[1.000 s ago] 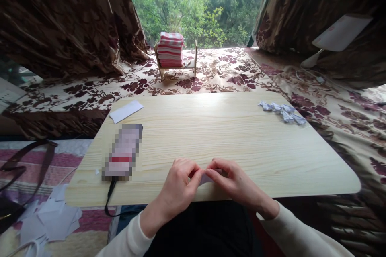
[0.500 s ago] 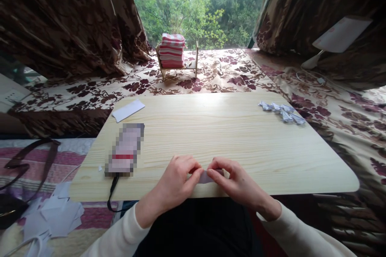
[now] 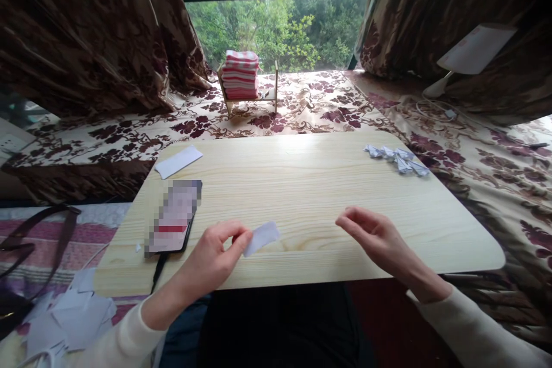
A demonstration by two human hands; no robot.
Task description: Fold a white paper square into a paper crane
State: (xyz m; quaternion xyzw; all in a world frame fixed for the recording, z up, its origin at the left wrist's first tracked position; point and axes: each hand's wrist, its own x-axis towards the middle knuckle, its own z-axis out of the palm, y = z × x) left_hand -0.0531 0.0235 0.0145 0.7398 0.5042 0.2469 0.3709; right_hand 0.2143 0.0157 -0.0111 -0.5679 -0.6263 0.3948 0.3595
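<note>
My left hand (image 3: 213,259) pinches a small white paper slip (image 3: 261,237) by its left end, just above the near part of the pale wooden table (image 3: 310,184). My right hand (image 3: 373,236) hovers to the right of the slip, apart from it, fingers loosely curled with nothing in them. A phone (image 3: 175,217) with a cable lies on the table just left of my left hand.
A white paper strip (image 3: 178,161) lies at the table's far left. Several folded paper pieces (image 3: 397,159) sit at the far right. A small wooden rack with striped cloths (image 3: 241,77) stands by the window. Paper scraps (image 3: 64,316) litter the floor at left.
Both hands held the paper slip together near the table's front edge. My right hand has let go and moved right; my left hand has carried the slip to the left.
</note>
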